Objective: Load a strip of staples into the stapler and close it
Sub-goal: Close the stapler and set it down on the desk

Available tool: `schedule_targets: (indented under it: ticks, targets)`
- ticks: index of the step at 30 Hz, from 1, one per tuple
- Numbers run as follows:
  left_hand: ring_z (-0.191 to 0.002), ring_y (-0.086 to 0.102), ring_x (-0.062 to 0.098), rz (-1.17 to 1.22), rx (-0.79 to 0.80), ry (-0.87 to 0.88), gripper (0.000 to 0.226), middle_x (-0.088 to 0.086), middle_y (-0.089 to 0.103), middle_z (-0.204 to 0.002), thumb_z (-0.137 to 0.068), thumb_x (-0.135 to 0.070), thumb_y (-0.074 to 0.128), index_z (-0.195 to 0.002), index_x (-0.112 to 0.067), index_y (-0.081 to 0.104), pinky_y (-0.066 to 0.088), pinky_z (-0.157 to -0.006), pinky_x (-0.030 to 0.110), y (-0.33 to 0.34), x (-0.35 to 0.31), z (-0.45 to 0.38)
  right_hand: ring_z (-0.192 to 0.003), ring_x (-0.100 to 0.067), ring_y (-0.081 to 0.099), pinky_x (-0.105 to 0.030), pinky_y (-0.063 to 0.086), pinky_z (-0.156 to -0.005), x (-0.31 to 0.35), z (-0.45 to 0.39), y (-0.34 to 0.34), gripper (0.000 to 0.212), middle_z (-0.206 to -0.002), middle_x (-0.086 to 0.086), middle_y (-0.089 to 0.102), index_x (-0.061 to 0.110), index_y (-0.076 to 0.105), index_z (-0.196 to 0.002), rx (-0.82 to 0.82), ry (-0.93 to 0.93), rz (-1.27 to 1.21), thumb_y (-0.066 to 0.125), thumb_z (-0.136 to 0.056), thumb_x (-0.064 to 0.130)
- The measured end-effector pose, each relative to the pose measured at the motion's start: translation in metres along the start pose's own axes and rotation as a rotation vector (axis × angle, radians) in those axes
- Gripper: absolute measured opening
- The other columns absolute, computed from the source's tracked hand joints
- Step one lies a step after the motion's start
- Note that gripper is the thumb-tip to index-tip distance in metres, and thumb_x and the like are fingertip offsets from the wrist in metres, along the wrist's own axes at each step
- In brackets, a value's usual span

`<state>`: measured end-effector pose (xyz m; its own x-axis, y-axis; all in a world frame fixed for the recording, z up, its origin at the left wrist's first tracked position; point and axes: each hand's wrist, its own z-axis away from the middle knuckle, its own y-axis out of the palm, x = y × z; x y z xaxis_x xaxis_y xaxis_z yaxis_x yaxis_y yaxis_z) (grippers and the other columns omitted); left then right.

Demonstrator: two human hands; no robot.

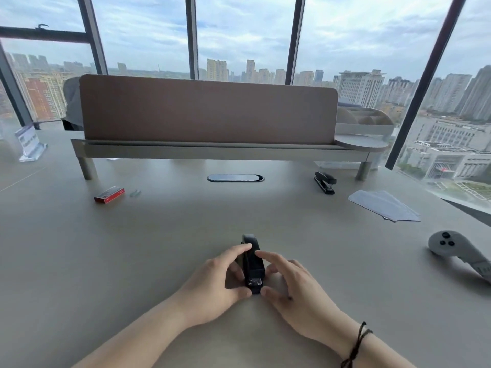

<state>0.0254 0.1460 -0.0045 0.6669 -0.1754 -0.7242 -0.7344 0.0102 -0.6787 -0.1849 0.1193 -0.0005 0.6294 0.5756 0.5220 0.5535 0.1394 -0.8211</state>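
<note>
A black stapler (253, 264) lies on the grey desk (159, 248) near me, its metal front end pointing toward me. My left hand (218, 280) grips its left side, index finger across the top and thumb at the near end. My right hand (289, 285) cups the right side, thumb by the near end, fingers touching the body. A red staple box (109, 194) sits far left, with a loose strip of staples (135, 193) just right of it. I cannot tell whether the stapler is fully closed.
A second black stapler (325, 182) lies at the back right. White paper sheets (384, 205) and a grey controller (457, 251) are to the right. A raised shelf with a brown divider (207, 112) spans the back. An oval cable port (235, 178) sits mid-desk.
</note>
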Motion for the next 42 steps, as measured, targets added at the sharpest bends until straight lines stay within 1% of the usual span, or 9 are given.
schedule_targets:
  ticks: [2,5,10,15,23,27,32,38,42]
  targets:
    - [-0.109,0.059,0.001,0.009,0.015,0.004,0.076,-0.012,0.066,-0.110,-0.082,-0.026,0.080,-0.141,-0.049,0.038,0.042,-0.097,0.019,0.006,-0.001,-0.022,-0.116,-0.005,0.045,-0.025,0.037,-0.100,-0.011,-0.010,-0.004,0.061,-0.104,0.035,0.054,0.045,0.034,-0.142,-0.023,0.016,0.024,0.061,-0.092,0.025]
    - [-0.121,0.057,0.007,0.015,0.016,0.008,0.080,-0.009,0.064,-0.126,-0.079,-0.029,0.079,-0.143,-0.048,0.036,0.043,-0.108,0.033,0.016,0.001,-0.060,-0.113,-0.008,0.046,-0.025,0.036,-0.098,-0.033,-0.027,-0.011,0.061,-0.112,0.025,0.060,0.046,0.033,-0.142,-0.057,0.051,0.030,0.060,-0.092,0.024]
    - [-0.121,0.055,0.013,-0.032,-0.024,0.014,0.079,-0.006,0.062,-0.126,-0.083,-0.026,0.076,-0.148,-0.042,0.035,0.040,-0.098,0.024,0.034,-0.007,-0.120,-0.110,-0.015,0.052,-0.027,0.038,-0.094,-0.072,-0.060,-0.026,0.062,-0.103,0.023,0.059,0.046,0.036,-0.142,-0.104,0.121,0.035,0.061,-0.092,0.021]
    - [-0.132,0.048,0.020,-0.142,-0.033,-0.005,0.080,-0.004,0.056,-0.138,-0.085,-0.040,0.065,-0.149,-0.051,0.018,0.042,-0.108,0.042,0.054,-0.014,-0.180,-0.106,-0.020,0.056,-0.030,0.043,-0.093,-0.111,-0.100,-0.041,0.062,-0.092,0.025,0.056,0.041,0.041,-0.143,-0.154,0.161,0.021,0.063,-0.090,0.017]
    - [-0.135,0.046,0.026,-0.189,-0.085,-0.015,0.082,0.000,0.052,-0.146,-0.084,-0.043,0.063,-0.151,-0.046,0.016,0.037,-0.113,0.046,0.079,-0.016,-0.278,-0.104,-0.023,0.060,-0.041,0.049,-0.095,-0.173,-0.162,-0.060,0.064,-0.094,0.018,0.062,0.041,0.044,-0.141,-0.247,0.238,-0.004,0.062,-0.088,0.012]
    - [-0.142,0.038,0.029,-0.255,-0.084,0.012,0.080,0.004,0.042,-0.156,-0.090,-0.042,0.060,-0.154,-0.037,0.011,0.032,-0.116,0.047,0.092,-0.017,-0.324,-0.102,-0.025,0.065,-0.041,0.052,-0.092,-0.200,-0.189,-0.066,0.067,-0.110,0.007,0.072,0.039,0.036,-0.145,-0.321,0.307,-0.018,0.056,-0.088,0.012]
    - [-0.141,0.039,0.028,-0.300,-0.102,0.047,0.077,0.003,0.044,-0.154,-0.090,-0.044,0.058,-0.152,-0.037,0.014,0.035,-0.114,0.045,0.103,-0.020,-0.363,-0.111,-0.028,0.062,-0.035,0.048,-0.085,-0.226,-0.209,-0.068,0.067,-0.117,0.002,0.073,0.030,0.032,-0.148,-0.420,0.378,-0.013,0.053,-0.088,0.008]
    - [-0.140,0.041,0.027,-0.307,-0.093,0.056,0.080,0.002,0.046,-0.153,-0.088,-0.046,0.059,-0.154,-0.035,0.015,0.036,-0.112,0.045,0.108,-0.023,-0.379,-0.111,-0.033,0.062,-0.039,0.050,-0.088,-0.237,-0.216,-0.067,0.067,-0.120,-0.003,0.072,0.026,0.032,-0.148,-0.453,0.426,0.013,0.054,-0.087,0.008]
    - [-0.138,0.042,0.029,-0.280,-0.092,0.037,0.095,0.006,0.051,-0.148,-0.089,-0.051,0.059,-0.154,-0.033,-0.007,0.040,-0.108,0.046,0.108,-0.028,-0.367,-0.109,-0.038,0.062,-0.042,0.051,-0.088,-0.233,-0.213,-0.068,0.067,-0.118,-0.010,0.072,0.022,0.028,-0.149,-0.441,0.426,0.045,0.052,-0.088,0.008]
